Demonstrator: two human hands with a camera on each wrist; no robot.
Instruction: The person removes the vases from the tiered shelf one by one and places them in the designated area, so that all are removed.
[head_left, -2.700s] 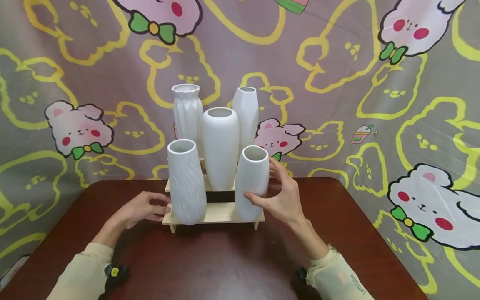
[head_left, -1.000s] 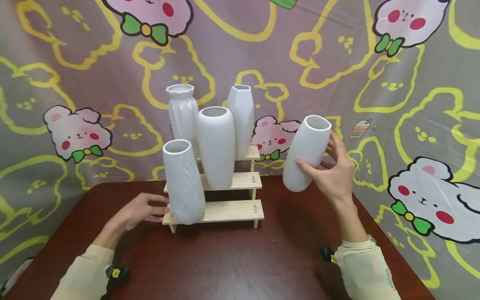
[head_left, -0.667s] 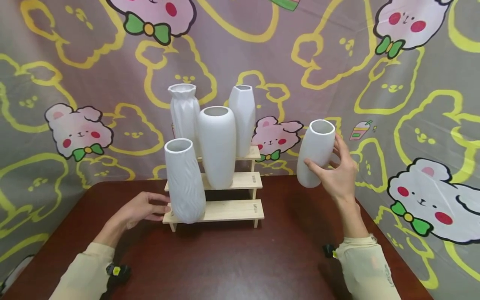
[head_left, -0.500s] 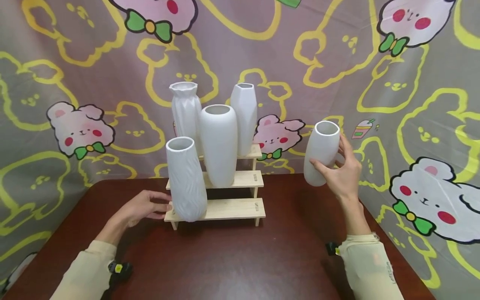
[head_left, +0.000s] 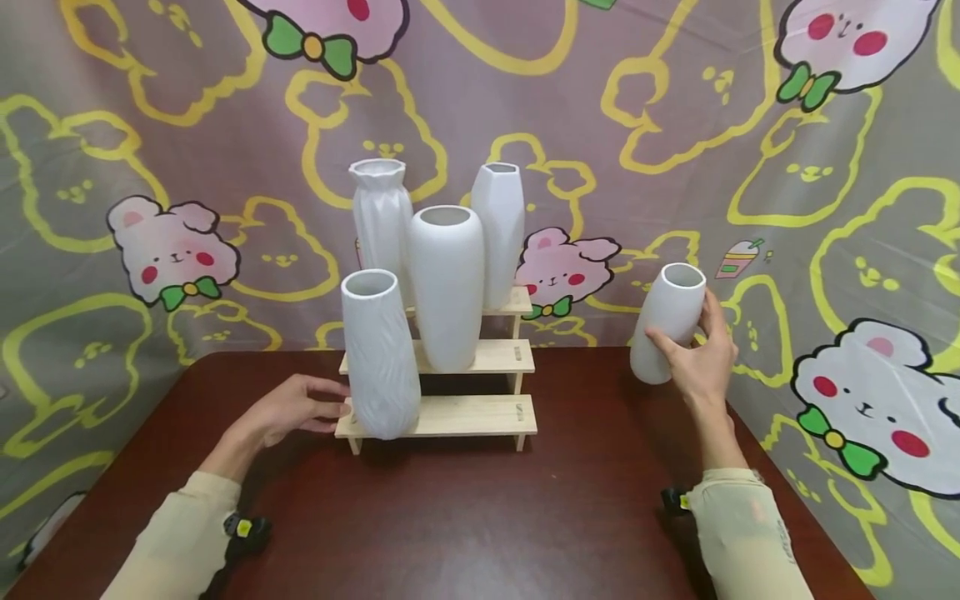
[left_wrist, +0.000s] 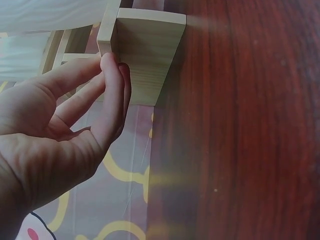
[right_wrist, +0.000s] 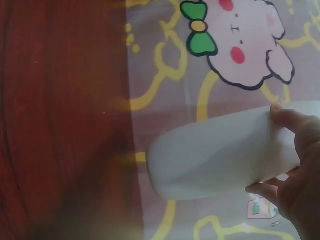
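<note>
My right hand (head_left: 705, 362) grips a smooth white vase (head_left: 658, 325) right of the stand, thumb on the near side and fingers behind. In the right wrist view the vase (right_wrist: 215, 155) is raised over the table, base apart from it and slightly tilted. My left hand (head_left: 296, 408) pinches the left end of the lowest step of a pale wooden three-step stand (head_left: 472, 417); the left wrist view shows its fingertips at the board (left_wrist: 150, 50). A ridged white vase (head_left: 381, 358) stands on that step's left side, near the left hand.
A taller smooth vase (head_left: 448, 292) stands on the middle step. Behind it are a pleated-neck vase (head_left: 381, 221) and a faceted vase (head_left: 499, 233) on the top step. A cartoon-printed curtain (head_left: 570, 108) hangs close behind the dark red-brown table (head_left: 465, 517).
My right hand has lifted the smooth vase off the lowest step's right side and carried it right, lately a little lower too. My left hand stays at the step's end.
</note>
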